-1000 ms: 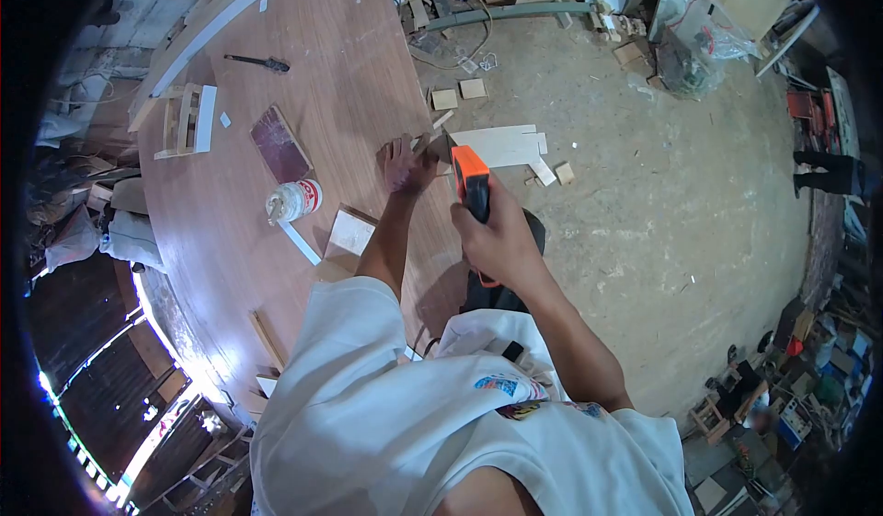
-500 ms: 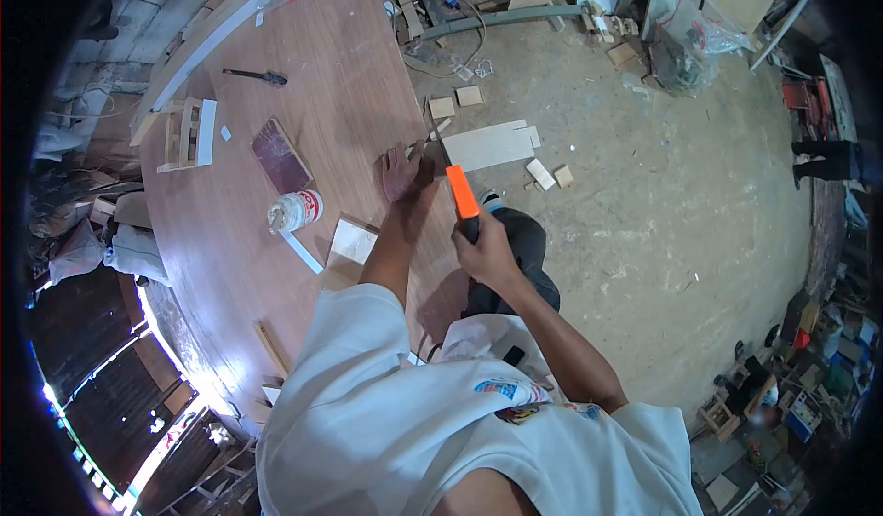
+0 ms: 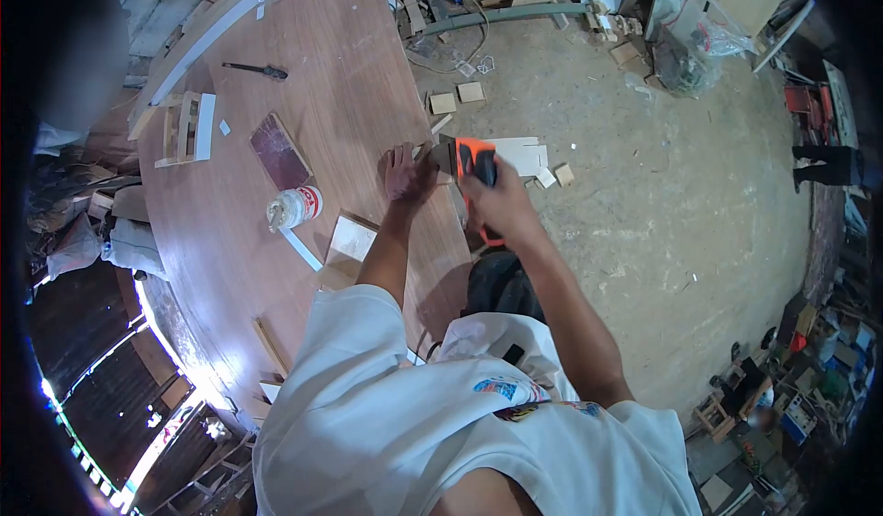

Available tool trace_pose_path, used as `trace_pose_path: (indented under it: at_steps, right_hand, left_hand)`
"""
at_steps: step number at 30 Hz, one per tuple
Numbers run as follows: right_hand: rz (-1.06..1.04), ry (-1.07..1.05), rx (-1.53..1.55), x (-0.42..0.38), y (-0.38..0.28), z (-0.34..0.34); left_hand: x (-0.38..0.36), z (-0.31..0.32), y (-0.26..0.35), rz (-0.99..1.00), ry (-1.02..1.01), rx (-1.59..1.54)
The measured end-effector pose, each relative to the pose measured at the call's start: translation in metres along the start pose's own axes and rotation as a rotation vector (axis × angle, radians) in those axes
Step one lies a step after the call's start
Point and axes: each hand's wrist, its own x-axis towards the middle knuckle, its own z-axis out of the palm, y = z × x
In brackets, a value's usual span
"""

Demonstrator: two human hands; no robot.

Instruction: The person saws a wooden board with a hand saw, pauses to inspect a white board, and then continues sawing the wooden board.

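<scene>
Jar (image 3: 296, 208) on table (image 3: 322, 102), left of saw (image 3: 466, 151).

On my feed the tabletop (image 3: 340, 84) looks like smooth wood grain, glossy at its near left. I see orange and black, plastic-looking parts on the saw (image 3: 475, 157), whose blade looks metal. The far-right bag (image 3: 704, 42) is shiny clear plastic; the floor (image 3: 644, 203) looks matt and rough.

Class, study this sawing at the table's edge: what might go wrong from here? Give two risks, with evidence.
The left hand is close beside the blade of the saw in the right hand, so a slip might cut its fingers.

Wood blocks lie on the floor near the table; someone stepping there might trip.
</scene>
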Motion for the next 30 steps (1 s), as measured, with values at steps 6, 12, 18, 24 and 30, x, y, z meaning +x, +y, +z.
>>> trace_pose_path:
  at_steps: [6, 12, 18, 24, 30]
  right_hand:
    - [0.102, -0.142, 0.198, 0.037, -0.031, -0.001]
    - [0.057, -0.051, 0.006, 0.004, -0.003, 0.009]
    - [-0.339, 0.025, -0.244, -0.058, 0.045, 0.021]
    - [-0.078, -0.079, -0.193, -0.115, -0.020, 0.009]
    - [-0.079, -0.120, -0.108, -0.158, -0.042, -0.003]
  left_hand:
    - [-0.002, 0.020, -0.007, 0.017, 0.134, 0.029]
    - [0.002, -0.004, 0.003, -0.044, -0.032, 0.024]
    - [0.002, 0.011, 0.002, -0.096, 0.036, 0.125]
    - [0.001, 0.016, -0.004, -0.094, 0.000, 0.091]
    - [-0.004, 0.046, -0.026, -0.059, 0.012, 0.181]
